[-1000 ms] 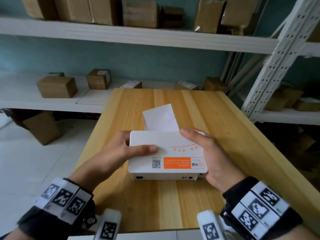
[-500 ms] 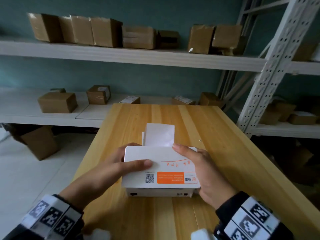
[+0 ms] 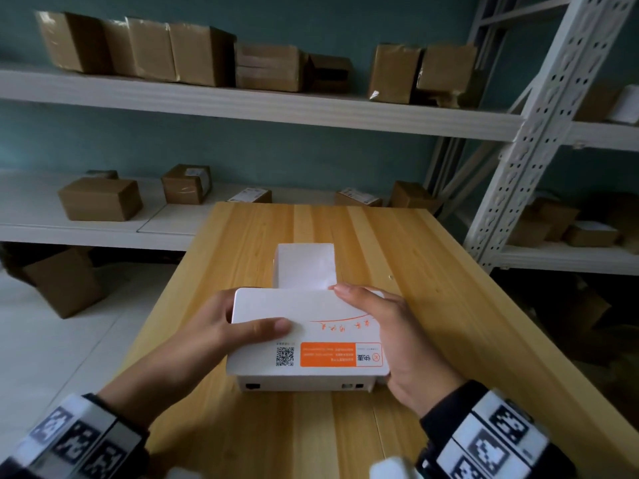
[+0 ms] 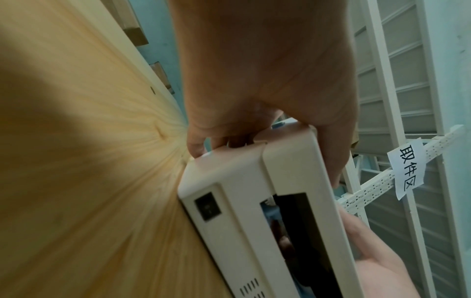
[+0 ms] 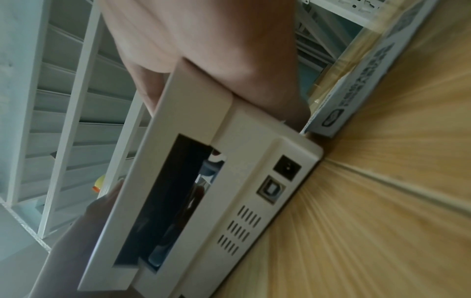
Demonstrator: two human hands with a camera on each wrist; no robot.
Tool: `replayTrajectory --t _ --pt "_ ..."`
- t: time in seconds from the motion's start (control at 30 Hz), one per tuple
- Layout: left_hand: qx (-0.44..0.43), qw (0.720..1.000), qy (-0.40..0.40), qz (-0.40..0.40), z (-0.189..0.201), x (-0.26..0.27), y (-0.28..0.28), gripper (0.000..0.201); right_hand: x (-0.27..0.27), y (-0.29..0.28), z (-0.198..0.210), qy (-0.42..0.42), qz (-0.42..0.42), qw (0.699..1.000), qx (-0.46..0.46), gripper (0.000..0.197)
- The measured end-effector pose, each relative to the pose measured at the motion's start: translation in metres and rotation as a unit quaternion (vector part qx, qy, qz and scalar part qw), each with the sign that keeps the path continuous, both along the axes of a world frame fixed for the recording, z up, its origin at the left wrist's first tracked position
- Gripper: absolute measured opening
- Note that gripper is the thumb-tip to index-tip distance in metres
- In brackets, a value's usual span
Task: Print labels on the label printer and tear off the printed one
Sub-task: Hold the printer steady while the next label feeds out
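Observation:
A white label printer (image 3: 311,326) with an orange sticker lies on the wooden table (image 3: 432,271). My left hand (image 3: 221,326) grips its left end, thumb across the lid and fingers curled round the side (image 4: 254,80). My right hand (image 3: 390,333) grips the right end, with the forefinger stretched over the lid toward the far edge (image 5: 203,40). White label paper (image 3: 306,266) rises from behind the printer's far edge, just past that fingertip. The wrist views show the printer's near face (image 4: 254,201) with its sockets and vents (image 5: 242,161).
A white box with blue print (image 5: 356,84) lies on the table just beyond the printer. White shelves (image 3: 242,108) with cardboard parcels run along the teal wall behind. A perforated white rack post (image 3: 539,133) stands at the right, and a carton (image 3: 65,281) sits on the floor at left.
The head view has tilted upward, so printer and hands sit lower in the picture. Both hands keep their hold on the printer. The label paper looks more upright than before.

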State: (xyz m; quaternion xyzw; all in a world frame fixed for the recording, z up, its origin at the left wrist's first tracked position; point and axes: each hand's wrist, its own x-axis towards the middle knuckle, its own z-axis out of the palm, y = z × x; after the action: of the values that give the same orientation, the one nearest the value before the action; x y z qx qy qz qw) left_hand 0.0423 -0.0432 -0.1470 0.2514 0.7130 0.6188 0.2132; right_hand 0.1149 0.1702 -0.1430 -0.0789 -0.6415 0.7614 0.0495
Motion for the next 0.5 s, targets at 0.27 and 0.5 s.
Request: replayTrajectory --t 0.27,0.5 --pt "-0.003 1.0 0.003 -0.018 0.005 -0.0047 -0.0029 0.044 -0.0011 -0.0014 0.0 -0.007 -0.005 1.0 0.009 0.022" --pt "-0.002 1.0 -0.024 -0.009 0.0038 -0.0034 -0.0025 0.032 -0.0015 -0.0013 -0.0004 -0.024 -0.016 1.0 0.005 0.029"
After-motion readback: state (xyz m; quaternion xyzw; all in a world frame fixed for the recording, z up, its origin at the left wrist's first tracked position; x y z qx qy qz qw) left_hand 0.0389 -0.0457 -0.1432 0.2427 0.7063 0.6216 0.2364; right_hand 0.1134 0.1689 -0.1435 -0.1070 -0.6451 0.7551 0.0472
